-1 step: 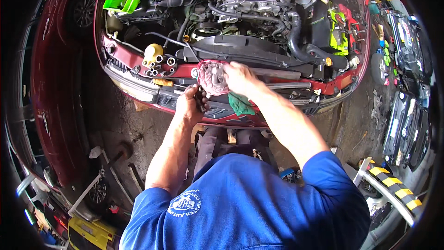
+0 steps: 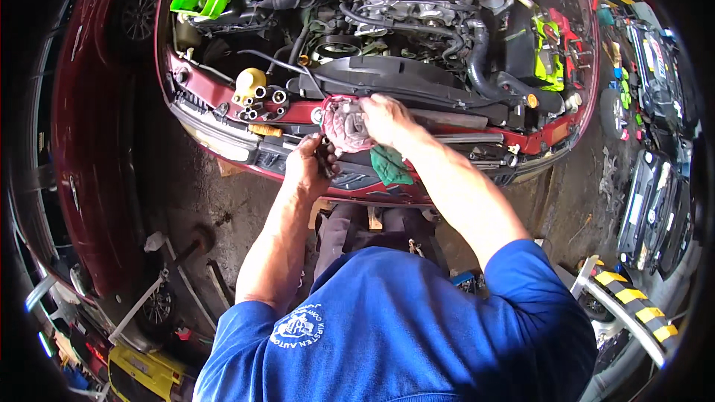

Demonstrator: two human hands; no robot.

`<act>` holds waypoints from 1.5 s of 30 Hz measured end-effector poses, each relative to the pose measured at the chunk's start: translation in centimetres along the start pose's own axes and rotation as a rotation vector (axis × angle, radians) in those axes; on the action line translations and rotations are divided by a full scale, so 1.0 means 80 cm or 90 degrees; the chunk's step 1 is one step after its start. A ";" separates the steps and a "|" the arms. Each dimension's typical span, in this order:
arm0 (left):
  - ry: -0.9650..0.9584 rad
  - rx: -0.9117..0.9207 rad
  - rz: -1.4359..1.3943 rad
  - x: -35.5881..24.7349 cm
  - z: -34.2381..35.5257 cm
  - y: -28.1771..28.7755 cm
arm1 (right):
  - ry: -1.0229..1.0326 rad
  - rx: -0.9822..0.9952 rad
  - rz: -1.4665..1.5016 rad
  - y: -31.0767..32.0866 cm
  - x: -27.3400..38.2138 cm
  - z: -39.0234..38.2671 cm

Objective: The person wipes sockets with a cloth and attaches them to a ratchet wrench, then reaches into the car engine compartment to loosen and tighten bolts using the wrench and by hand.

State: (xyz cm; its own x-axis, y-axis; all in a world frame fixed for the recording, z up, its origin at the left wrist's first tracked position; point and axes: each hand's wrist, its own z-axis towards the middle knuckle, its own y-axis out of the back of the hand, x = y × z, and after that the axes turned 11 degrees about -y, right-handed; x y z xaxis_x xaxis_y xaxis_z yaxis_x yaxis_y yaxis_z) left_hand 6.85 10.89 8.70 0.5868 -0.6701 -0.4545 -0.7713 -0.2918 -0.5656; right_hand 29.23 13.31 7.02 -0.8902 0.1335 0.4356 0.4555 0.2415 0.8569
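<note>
My left hand is closed around something small and dark, in front of the red front panel of a car; I cannot make out what it is. Just right of it, a crumpled pink cloth lies in a round heap on the panel, with greyish pieces in its middle that are too small to name. At the cloth's right side, my right hand has its fingers bent down and inward; whatever they grip is hidden. Below the right wrist hangs a green cloth.
Beyond my hands lies the open engine bay, with a black radiator cover and hoses. Several sockets stand left beside a yellow round thing. An orange-brown handle lies nearby. Long bars rest on the right.
The view has shifted slightly, moving the car a little to the right in the picture. Both hands stay at nearly the same places by the pink cloth.
</note>
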 end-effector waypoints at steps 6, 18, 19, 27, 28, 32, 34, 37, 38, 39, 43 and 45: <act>-0.066 0.011 -0.195 -0.003 -0.014 0.009 | 0.106 -0.102 0.070 0.010 0.059 -0.015; -0.221 0.041 -0.033 0.002 -0.011 -0.012 | -0.132 0.254 0.646 0.032 0.042 -0.111; -0.217 0.047 -0.011 -0.002 -0.010 -0.009 | -0.116 0.247 0.680 0.041 0.037 -0.113; -0.442 0.194 0.499 0.015 -0.029 -0.010 | -0.061 0.190 0.535 0.040 0.041 -0.107; -0.455 0.190 0.556 0.012 -0.036 -0.016 | 0.027 0.077 0.488 0.035 0.047 -0.110; -0.172 0.173 0.317 0.016 -0.034 -0.004 | 0.088 0.060 0.471 0.013 0.052 -0.099; -0.195 0.138 0.300 0.023 -0.036 -0.006 | 0.106 0.030 0.485 0.003 0.060 -0.095; -0.215 0.092 0.293 0.018 -0.038 0.003 | 0.038 0.095 0.486 0.006 0.077 -0.090; -0.206 0.076 0.263 0.015 -0.037 0.005 | 0.012 0.163 0.521 0.010 0.076 -0.082; -0.197 0.061 0.233 0.011 -0.034 0.007 | -0.015 0.231 0.555 0.014 0.075 -0.068; -0.214 -0.083 0.205 -0.007 -0.015 0.017 | -0.083 -0.008 0.149 0.024 0.040 -0.020; -0.188 -0.130 0.119 -0.005 -0.004 0.030 | -0.107 0.075 0.029 0.018 0.027 -0.003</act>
State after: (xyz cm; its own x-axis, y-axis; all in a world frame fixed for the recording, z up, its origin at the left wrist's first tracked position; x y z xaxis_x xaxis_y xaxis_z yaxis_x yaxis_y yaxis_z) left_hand 4.71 10.25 7.77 0.4547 -0.5082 -0.7314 -0.8869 -0.3333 -0.3198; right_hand 27.96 13.76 9.29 -0.8590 0.3034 0.4124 0.5021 0.3408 0.7949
